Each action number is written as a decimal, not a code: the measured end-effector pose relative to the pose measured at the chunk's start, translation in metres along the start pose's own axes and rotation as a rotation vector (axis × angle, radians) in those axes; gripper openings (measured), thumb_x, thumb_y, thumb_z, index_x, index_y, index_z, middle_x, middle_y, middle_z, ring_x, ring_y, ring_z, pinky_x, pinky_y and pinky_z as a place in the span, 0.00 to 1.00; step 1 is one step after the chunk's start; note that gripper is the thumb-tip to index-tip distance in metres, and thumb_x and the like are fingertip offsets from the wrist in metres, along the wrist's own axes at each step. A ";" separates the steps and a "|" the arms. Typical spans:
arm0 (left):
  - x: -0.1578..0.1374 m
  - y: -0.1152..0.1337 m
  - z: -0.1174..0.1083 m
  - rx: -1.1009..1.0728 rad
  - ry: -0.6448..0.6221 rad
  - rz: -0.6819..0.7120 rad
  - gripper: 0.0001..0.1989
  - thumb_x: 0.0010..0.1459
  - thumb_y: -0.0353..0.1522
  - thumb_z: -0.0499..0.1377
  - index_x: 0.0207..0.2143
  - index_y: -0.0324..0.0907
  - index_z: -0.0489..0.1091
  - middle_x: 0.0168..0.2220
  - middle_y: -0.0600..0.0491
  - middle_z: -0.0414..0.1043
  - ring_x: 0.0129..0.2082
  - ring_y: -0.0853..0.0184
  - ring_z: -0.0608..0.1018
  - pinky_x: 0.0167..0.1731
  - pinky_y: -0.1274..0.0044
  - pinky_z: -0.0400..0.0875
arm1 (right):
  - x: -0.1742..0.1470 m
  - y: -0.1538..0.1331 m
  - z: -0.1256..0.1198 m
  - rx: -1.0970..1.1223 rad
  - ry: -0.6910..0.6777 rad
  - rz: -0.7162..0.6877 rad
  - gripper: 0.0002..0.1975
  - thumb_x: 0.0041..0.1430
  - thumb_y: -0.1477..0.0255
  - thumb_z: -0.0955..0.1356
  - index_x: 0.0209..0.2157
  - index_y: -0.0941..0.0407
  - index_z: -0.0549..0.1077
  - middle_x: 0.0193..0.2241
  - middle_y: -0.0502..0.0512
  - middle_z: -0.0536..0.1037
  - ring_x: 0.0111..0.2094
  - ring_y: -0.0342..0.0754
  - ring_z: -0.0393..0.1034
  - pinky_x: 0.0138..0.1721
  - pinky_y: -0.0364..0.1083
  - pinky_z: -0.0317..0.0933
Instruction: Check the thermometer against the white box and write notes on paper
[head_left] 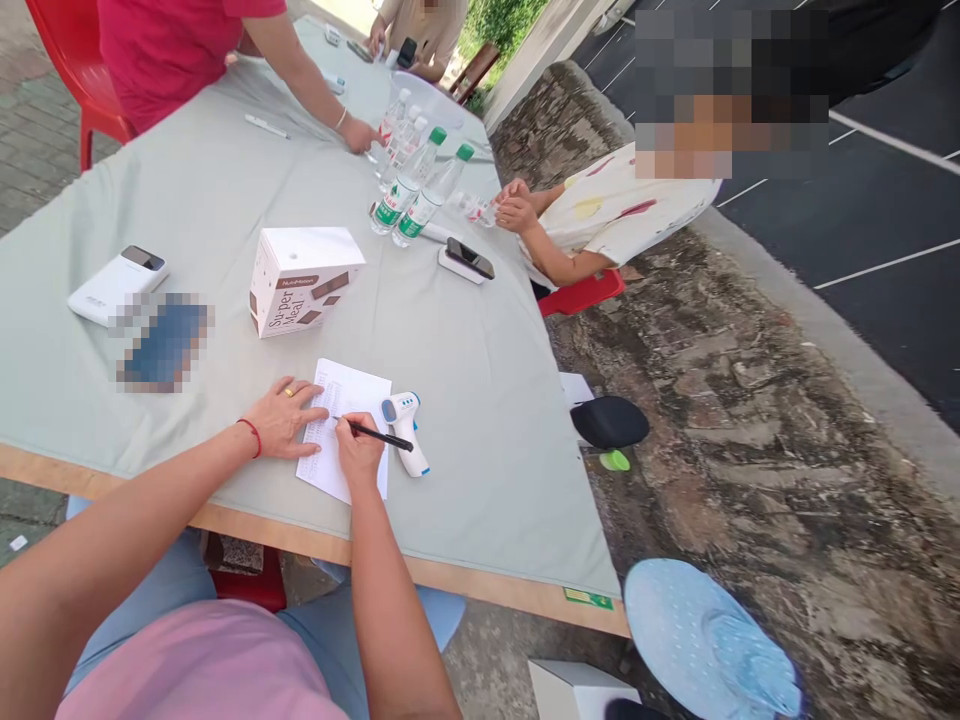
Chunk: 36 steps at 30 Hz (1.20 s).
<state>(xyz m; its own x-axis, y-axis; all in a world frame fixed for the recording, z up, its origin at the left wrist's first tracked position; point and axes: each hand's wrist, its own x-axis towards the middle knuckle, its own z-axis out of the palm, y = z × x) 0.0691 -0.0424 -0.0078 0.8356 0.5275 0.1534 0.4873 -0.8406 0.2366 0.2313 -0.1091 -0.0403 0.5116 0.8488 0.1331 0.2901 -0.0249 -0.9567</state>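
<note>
On the worktop (491,440), my left hand (285,420) spreads onto likely flimsy paper (351,393) while my right hand (360,452) grips a light-looking pen (384,434), best held near its tip.

A pink top (202,665), blue trousers (161,580), red bracelet (257,437) and gold ring (289,392) are worn.

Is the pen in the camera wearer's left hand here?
No, the right hand holds the black pen, while the left hand has its fingers on the paper.
</note>
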 end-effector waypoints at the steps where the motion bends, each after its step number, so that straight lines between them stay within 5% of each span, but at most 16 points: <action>1: 0.000 0.000 0.000 0.001 0.001 0.000 0.26 0.53 0.48 0.59 0.50 0.45 0.70 0.58 0.41 0.63 0.56 0.49 0.65 0.58 0.56 0.51 | 0.000 0.000 0.000 0.002 -0.003 0.000 0.06 0.48 0.67 0.65 0.24 0.55 0.67 0.20 0.46 0.68 0.25 0.43 0.60 0.31 0.44 0.58; 36: 0.001 0.000 -0.002 -0.010 -0.013 -0.001 0.26 0.53 0.48 0.58 0.50 0.45 0.70 0.58 0.41 0.63 0.56 0.49 0.64 0.58 0.56 0.51 | 0.000 -0.003 -0.001 -0.022 0.041 0.030 0.07 0.47 0.66 0.64 0.23 0.54 0.66 0.19 0.45 0.67 0.24 0.43 0.59 0.29 0.44 0.58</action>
<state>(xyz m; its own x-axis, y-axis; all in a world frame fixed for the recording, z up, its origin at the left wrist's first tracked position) 0.0696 -0.0421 -0.0060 0.8384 0.5267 0.1403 0.4856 -0.8387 0.2467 0.2319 -0.1096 -0.0374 0.5531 0.8251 0.1153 0.2914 -0.0619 -0.9546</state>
